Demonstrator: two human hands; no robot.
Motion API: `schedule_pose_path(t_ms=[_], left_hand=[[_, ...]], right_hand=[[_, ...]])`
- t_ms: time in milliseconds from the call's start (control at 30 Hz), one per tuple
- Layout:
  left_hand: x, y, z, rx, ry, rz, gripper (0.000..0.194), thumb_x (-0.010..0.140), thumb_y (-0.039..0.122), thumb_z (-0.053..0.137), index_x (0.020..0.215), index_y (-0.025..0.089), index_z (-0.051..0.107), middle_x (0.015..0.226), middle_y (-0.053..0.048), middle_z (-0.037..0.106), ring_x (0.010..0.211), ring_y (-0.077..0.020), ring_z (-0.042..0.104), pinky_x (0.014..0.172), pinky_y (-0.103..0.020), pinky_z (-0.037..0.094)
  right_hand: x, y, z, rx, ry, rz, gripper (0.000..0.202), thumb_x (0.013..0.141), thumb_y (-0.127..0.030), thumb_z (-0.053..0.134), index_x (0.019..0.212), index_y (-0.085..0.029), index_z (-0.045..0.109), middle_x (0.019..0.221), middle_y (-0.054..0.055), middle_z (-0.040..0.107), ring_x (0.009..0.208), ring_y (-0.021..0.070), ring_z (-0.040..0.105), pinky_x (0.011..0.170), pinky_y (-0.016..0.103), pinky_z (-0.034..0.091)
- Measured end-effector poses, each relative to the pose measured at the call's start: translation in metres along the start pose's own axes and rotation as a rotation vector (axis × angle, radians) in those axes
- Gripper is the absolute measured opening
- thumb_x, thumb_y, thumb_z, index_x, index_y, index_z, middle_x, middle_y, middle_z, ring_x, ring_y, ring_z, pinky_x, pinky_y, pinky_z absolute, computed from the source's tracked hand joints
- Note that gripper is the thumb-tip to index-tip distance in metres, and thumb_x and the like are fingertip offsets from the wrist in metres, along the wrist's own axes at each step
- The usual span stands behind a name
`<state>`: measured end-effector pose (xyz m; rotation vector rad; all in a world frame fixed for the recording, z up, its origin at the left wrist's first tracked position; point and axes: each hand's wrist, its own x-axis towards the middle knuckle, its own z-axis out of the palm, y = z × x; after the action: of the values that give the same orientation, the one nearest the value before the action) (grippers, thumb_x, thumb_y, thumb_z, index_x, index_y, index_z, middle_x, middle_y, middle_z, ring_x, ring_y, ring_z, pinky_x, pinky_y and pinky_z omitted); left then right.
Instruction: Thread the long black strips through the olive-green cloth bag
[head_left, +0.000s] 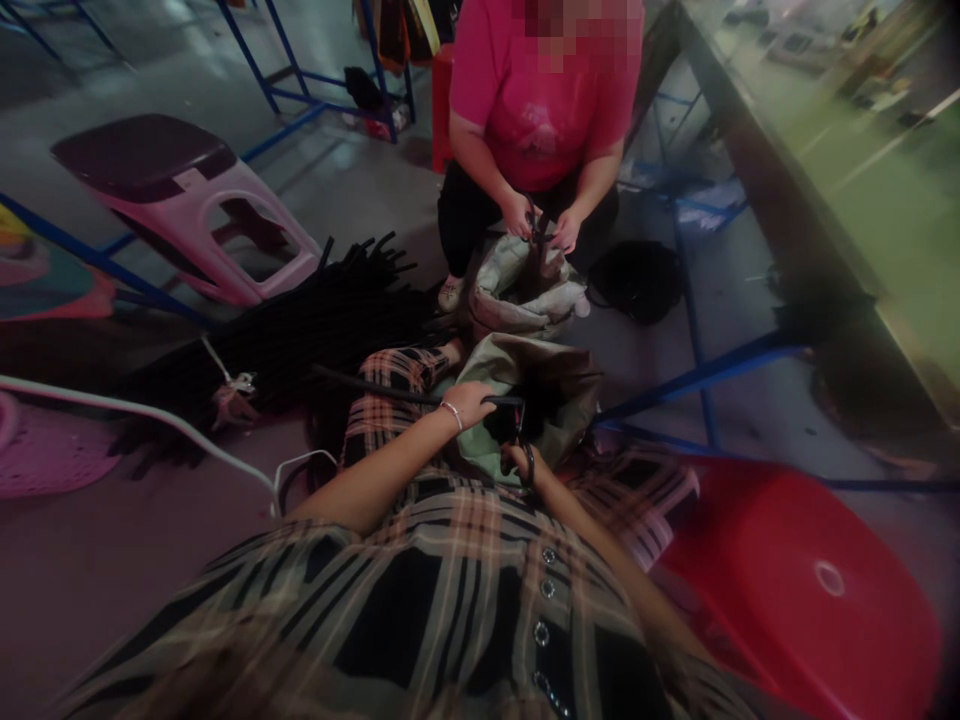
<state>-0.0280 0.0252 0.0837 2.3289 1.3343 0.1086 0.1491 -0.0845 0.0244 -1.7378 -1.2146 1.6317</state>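
My left hand (472, 402) is closed round a long thin black tube (379, 387), whose short end sticks out to the right over an open sack (559, 362). Just below that end, my right hand (517, 463) grips scissors (520, 428) with the blades pointing up at the tube. Whether the blades touch it, I cannot tell. Dark pieces lie inside the sack between my knees, too dim to make out singly. Left of my leg lies a big bundle of similar black tubes (315, 305) on the floor, with a pale tie (232, 390) near it.
Facing me, a person in a pink shirt (536, 110) works with both hands over a pale sack (525, 315). A pink stool with a dark top (150, 150) stands left, a red stool (817, 590) right. A blue-framed table (787, 190) runs along the right; a white cable (165, 415) crosses left.
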Motion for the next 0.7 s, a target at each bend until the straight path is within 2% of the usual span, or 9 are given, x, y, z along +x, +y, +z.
schedule_pose_path(t_ms=[233, 467, 600, 700], left_hand=[[-0.002, 0.011, 0.004, 0.068, -0.002, 0.004, 0.024, 0.084, 0.037, 0.053, 0.098, 0.024, 0.068, 0.101, -0.004, 0.067, 0.096, -0.0200, 0.061, 0.078, -0.028, 0.046], [-0.004, 0.016, 0.006, 0.036, -0.038, 0.027, 0.025, 0.083, 0.035, 0.055, 0.101, 0.023, 0.068, 0.101, -0.005, 0.067, 0.097, -0.0211, 0.060, 0.080, -0.030, 0.046], [-0.003, 0.017, 0.006, 0.032, -0.035, 0.027, 0.024, 0.082, 0.035, 0.055, 0.098, 0.024, 0.068, 0.098, -0.004, 0.068, 0.094, -0.0206, 0.061, 0.077, -0.029, 0.046], [-0.002, 0.016, 0.005, 0.032, -0.033, 0.030, 0.023, 0.082, 0.035, 0.055, 0.097, 0.023, 0.068, 0.098, -0.005, 0.068, 0.093, -0.0208, 0.061, 0.077, -0.029, 0.046]], right_hand=[[-0.002, -0.003, 0.002, 0.002, -0.039, -0.081, 0.022, 0.066, -0.028, 0.047, 0.083, -0.017, 0.057, 0.068, 0.000, 0.061, 0.065, 0.0147, 0.057, 0.060, 0.023, 0.043], [-0.005, -0.009, 0.001, 0.031, 0.002, -0.015, 0.027, 0.066, -0.029, 0.049, 0.089, -0.017, 0.057, 0.068, 0.000, 0.062, 0.065, 0.0158, 0.058, 0.059, 0.024, 0.043], [-0.007, -0.013, 0.003, 0.068, 0.038, -0.007, 0.022, 0.066, -0.029, 0.048, 0.083, -0.017, 0.056, 0.063, 0.000, 0.060, 0.059, 0.0150, 0.058, 0.055, 0.024, 0.043], [-0.007, -0.013, 0.002, 0.046, 0.053, -0.013, 0.015, 0.067, -0.031, 0.047, 0.071, -0.018, 0.054, 0.056, 0.001, 0.058, 0.053, 0.0144, 0.055, 0.052, 0.023, 0.041]])
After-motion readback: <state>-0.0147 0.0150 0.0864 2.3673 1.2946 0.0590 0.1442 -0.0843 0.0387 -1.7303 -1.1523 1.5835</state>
